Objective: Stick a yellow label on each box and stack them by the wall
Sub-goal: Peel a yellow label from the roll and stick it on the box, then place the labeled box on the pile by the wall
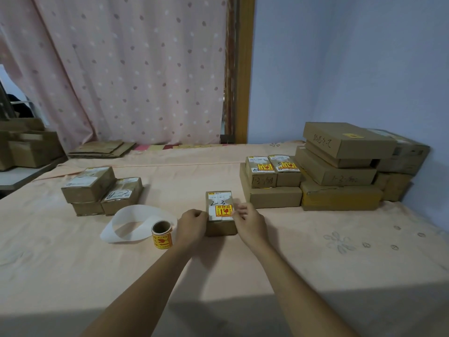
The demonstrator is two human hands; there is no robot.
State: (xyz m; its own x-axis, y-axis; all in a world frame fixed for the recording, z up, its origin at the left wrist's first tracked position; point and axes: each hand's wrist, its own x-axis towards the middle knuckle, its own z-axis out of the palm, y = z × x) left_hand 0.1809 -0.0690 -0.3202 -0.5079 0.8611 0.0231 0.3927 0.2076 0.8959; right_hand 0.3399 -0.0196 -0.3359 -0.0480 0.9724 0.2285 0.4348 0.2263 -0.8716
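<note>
A small cardboard box point(220, 199) marked "2-3" stands in the middle of the pink cloth, with a yellow label point(223, 211) on its top. My left hand point(192, 226) grips its left side and my right hand point(250, 221) grips its right side, fingers curled over the top edge by the label. A roll of yellow labels point(162, 235) stands just left of my left hand, its white backing strip point(136, 221) looped behind it. Three unlabelled boxes point(102, 190) sit at the left. Labelled boxes point(273, 175) are stacked at the right by the blue wall.
Larger brown boxes point(340, 164) are piled against the blue wall point(352, 69) at the right. Flattened cardboard point(102, 149) lies at the back left under a pink curtain point(133, 69). More cartons point(26, 147) stand at the far left on a shelf.
</note>
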